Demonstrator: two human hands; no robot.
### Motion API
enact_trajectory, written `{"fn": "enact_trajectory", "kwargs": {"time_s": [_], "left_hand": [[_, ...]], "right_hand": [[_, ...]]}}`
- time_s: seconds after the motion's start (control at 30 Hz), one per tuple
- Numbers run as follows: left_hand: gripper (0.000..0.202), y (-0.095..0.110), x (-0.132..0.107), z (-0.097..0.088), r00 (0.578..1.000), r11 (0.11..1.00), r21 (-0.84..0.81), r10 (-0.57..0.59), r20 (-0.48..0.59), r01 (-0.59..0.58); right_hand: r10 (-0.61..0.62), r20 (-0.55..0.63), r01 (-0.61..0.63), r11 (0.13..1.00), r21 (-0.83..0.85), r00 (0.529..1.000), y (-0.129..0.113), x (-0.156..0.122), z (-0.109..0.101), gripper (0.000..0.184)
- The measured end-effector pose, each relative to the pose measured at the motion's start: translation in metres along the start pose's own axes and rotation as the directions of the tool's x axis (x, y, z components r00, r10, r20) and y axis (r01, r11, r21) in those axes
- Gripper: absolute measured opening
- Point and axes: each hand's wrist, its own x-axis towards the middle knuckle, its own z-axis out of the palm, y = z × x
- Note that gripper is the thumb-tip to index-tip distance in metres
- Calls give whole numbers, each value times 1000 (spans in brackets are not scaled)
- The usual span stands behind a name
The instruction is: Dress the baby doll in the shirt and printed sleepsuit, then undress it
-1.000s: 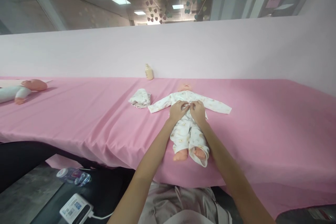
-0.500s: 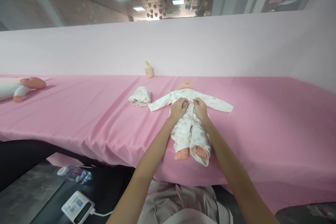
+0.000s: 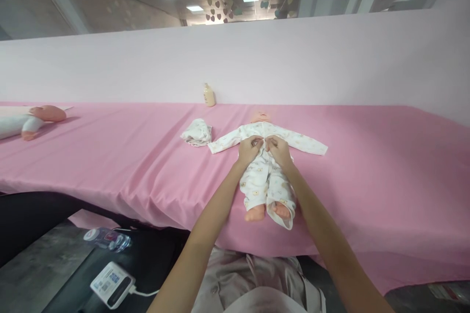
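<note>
A baby doll (image 3: pixel 260 118) lies on its back on the pink table (image 3: pixel 367 166), dressed in a white printed sleepsuit (image 3: pixel 266 176) with both sleeves spread out. My left hand (image 3: pixel 248 150) and my right hand (image 3: pixel 279 149) rest side by side on the doll's chest. Each hand pinches one edge of the suit's front opening, fingers curled shut on the cloth. The doll's bare feet (image 3: pixel 268 212) stick out of the legs near the table's front edge.
A folded white cloth (image 3: pixel 197 132) lies left of the doll. A small cream bottle (image 3: pixel 209 95) stands at the back by the pink wall. Another doll (image 3: pixel 27 121) lies far left. Below the table edge are a water bottle (image 3: pixel 108 239) and a white device (image 3: pixel 112 284).
Both hands stay on the doll's chest, shifting only slightly at the front opening. The view has tilted a little.
</note>
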Motion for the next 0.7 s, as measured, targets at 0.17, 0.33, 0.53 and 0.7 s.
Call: {"fn": "enact_trajectory", "kwargs": {"time_s": [0.17, 0.33, 0.53, 0.7], "left_hand": [[29, 2, -2, 0, 1000, 998, -63, -11, -14, 10], [35, 2, -2, 1, 999, 996, -81, -26, -31, 23], [39, -1, 0, 1, 999, 993, -114, -41, -10, 40], [36, -5, 1, 2, 999, 991, -131, -40, -14, 38]], "right_hand": [[-20, 11, 22, 979, -203, 1000, -3, -2, 2, 18], [-36, -4, 33, 952, -304, 999, -5, -3, 5, 16], [-27, -26, 19, 963, -268, 999, -5, -3, 4, 14], [-38, -52, 23, 967, -253, 998, -1, -1, 5, 13]]}}
